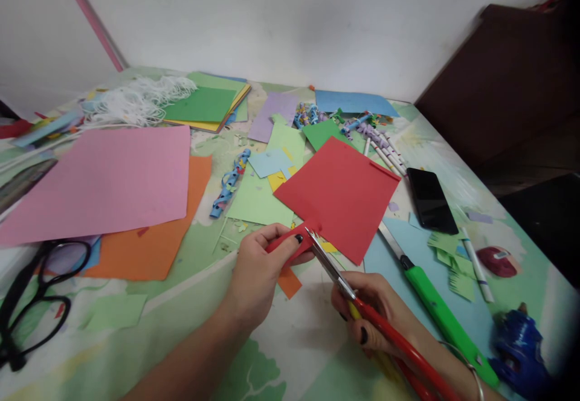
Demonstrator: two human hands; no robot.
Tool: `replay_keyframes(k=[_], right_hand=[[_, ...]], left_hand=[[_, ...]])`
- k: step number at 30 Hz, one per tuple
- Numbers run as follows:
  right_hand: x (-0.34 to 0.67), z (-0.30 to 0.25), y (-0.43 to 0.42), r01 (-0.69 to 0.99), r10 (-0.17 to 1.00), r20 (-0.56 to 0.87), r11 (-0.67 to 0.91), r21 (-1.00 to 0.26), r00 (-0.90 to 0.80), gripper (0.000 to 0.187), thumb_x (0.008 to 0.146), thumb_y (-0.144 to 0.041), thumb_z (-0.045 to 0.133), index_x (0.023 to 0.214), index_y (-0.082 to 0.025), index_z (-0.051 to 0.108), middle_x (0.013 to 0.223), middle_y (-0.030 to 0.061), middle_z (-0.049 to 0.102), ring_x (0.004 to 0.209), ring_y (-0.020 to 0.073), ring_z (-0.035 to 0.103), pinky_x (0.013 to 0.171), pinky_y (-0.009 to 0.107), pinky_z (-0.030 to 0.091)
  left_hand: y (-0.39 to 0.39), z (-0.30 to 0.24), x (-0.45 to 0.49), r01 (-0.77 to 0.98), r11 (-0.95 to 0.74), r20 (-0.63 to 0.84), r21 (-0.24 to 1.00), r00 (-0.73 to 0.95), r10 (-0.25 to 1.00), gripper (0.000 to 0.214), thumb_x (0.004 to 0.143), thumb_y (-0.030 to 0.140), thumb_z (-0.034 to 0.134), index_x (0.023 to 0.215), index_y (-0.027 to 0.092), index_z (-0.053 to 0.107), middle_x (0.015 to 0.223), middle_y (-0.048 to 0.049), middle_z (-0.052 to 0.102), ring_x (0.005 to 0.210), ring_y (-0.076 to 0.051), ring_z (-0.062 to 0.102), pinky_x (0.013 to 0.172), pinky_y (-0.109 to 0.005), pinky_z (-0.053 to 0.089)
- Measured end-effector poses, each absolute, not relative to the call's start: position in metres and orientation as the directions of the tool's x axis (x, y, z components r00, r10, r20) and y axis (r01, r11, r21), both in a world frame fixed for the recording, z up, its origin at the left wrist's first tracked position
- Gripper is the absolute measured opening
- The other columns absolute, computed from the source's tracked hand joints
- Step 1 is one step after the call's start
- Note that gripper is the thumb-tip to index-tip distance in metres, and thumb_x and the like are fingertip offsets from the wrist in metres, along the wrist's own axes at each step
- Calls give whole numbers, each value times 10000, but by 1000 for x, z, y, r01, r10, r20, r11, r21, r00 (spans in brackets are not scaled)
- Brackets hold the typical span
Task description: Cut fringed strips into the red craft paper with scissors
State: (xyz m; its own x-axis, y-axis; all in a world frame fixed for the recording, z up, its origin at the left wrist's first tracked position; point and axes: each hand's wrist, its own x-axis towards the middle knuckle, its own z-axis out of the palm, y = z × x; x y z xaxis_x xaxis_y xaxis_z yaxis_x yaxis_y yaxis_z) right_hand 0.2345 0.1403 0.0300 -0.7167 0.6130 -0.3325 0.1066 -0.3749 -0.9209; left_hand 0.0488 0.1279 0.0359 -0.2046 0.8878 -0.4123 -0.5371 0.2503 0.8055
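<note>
My left hand (267,268) pinches a small strip of red paper (283,241) between thumb and fingers. In my right hand (376,310) is a pair of scissors (333,271) with metal blades and red handles; a yellow part also shows in the grip. The blade tips meet the right end of the strip. Just beyond both hands lies a large red sheet (339,192), one edge folded over. An orange paper scrap (289,282) lies under the strip. To the right of my right hand rests a green box cutter (446,313) with its blade out.
Pink (122,183) and orange (181,226) sheets lie at left, near black glasses (43,298). White yarn (140,99) and stacked coloured paper (199,105) sit behind. A phone (432,200), fringed green scraps (453,262) and a blue object (519,346) are at right.
</note>
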Motion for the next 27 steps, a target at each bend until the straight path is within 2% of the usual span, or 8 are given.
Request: replay_keyframes(k=[8,15,27], right_hand=[[235,31,139,138,629,-343,-352,-926,-698,555,618,-646,725,638,-182,422,547,-69,322,465,67,271,388,194,199],[235,30,139,189,614,-367,-337,-923,-699,532,657,-631,706,656,-185,416,552,-71,348,433,58,283,371,194,219],[232,31,141,180,627,-328,-288,-940,-707,471,702,-500,734,639,-185,390,570,-76,303,499,71,235,409,204,187]], left_hand=[[127,35,48,-533,251,-409,808,-202,890,150,714,194,706,633,127,599,678,-12,671,692,-122,665,722,-222,558],[128,35,48,-538,248,-408,805,-201,890,141,717,189,704,636,126,607,683,-13,679,700,-132,679,712,-216,559],[126,34,47,-545,252,-414,800,-197,889,141,718,194,706,634,130,612,689,-10,687,701,-129,679,721,-217,557]])
